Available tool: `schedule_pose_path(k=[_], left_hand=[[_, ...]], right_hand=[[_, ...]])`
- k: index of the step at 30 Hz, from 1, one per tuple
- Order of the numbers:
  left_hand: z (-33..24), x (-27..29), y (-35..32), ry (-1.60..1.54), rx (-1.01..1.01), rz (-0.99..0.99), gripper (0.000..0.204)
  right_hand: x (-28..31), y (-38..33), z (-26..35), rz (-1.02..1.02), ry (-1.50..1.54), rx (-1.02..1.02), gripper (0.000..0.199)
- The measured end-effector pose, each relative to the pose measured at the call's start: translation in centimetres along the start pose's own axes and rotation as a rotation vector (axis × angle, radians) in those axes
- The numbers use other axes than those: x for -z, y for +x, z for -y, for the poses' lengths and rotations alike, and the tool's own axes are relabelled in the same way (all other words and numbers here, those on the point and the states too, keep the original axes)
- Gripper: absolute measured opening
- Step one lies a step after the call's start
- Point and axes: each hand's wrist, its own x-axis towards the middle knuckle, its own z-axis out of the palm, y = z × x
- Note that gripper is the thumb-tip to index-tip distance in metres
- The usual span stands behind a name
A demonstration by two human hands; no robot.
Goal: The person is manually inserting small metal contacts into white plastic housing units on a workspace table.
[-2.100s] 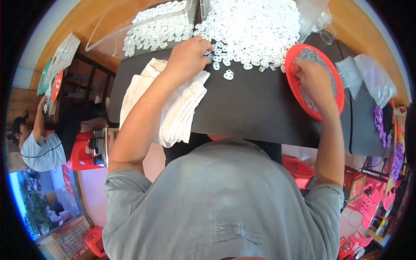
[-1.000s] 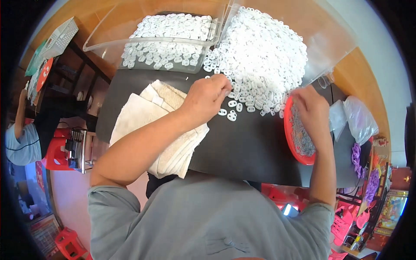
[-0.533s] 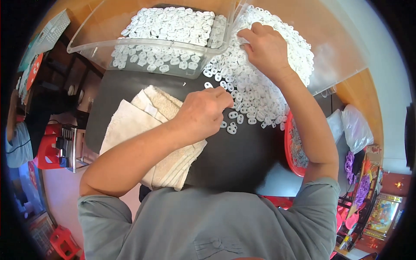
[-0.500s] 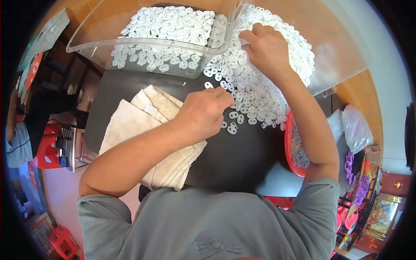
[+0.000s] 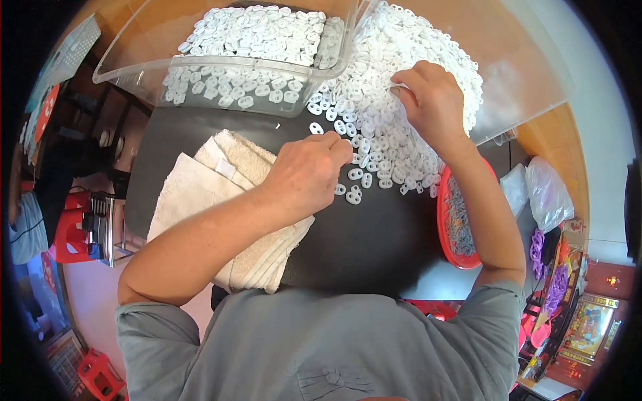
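Note:
A big heap of small white oval plastic pieces with two holes (image 5: 421, 40) spills out of a tipped clear bin onto the dark table. Over the heap's front slope is my right hand (image 5: 435, 103), thumb and forefinger pinched on a white piece (image 5: 396, 85). My left hand (image 5: 307, 167) hovers at the heap's left edge, beside a few loose pieces (image 5: 354, 194). Its fingers are curled together, and whatever they hold is hidden. Under my left forearm lies a folded beige towel (image 5: 194, 194).
Another clear bin (image 5: 200, 63) with many white pieces stands at the back left. A red basin (image 5: 443, 227) of small grey metal-looking bits sits beneath my right forearm. To the right are a clear plastic bag (image 5: 550, 194) and purple cord (image 5: 537, 246).
My right hand has come down from high on the heap toward me, with a white piece between its fingertips. My left hand stays nearly in place.

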Motion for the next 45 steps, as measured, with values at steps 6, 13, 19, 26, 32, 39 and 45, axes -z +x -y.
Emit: schedule_pose_path(k=[6,13,19,26,32,39,45], left_hand=[[-0.2,0.6,-0.1,0.05,0.044,0.035,0.01],[-0.3,0.9,-0.1,0.097,0.046,0.075,0.011],[-0.2,0.8,-0.2,0.124,-0.006,0.079,0.01],[-0.2,0.8,0.0,0.1,-0.022,0.024,0.013],[-0.3,0.8,0.1,0.135,0.024,-0.049,0.015],[-0.5,1.0,-0.2,0.132,0.013,0.016,0.018],[-0.6,1.1,-0.3,0.106,0.056,0.057,0.015]], right_hand=[[0.9,-1.1,0.6,0.073,-0.017,-0.003,0.017],[1.2,-0.9,1.1,0.079,-0.014,0.039,0.02],[0.8,-0.9,1.4,0.084,-0.014,0.046,0.024],[0.1,0.0,2.6,0.163,-0.072,0.12,0.036],[0.1,-0.5,2.0,0.155,-0.092,0.026,0.037],[0.2,0.1,3.1,0.145,-0.024,0.03,0.034],[-0.2,0.5,2.7,0.168,-0.105,0.04,0.03]])
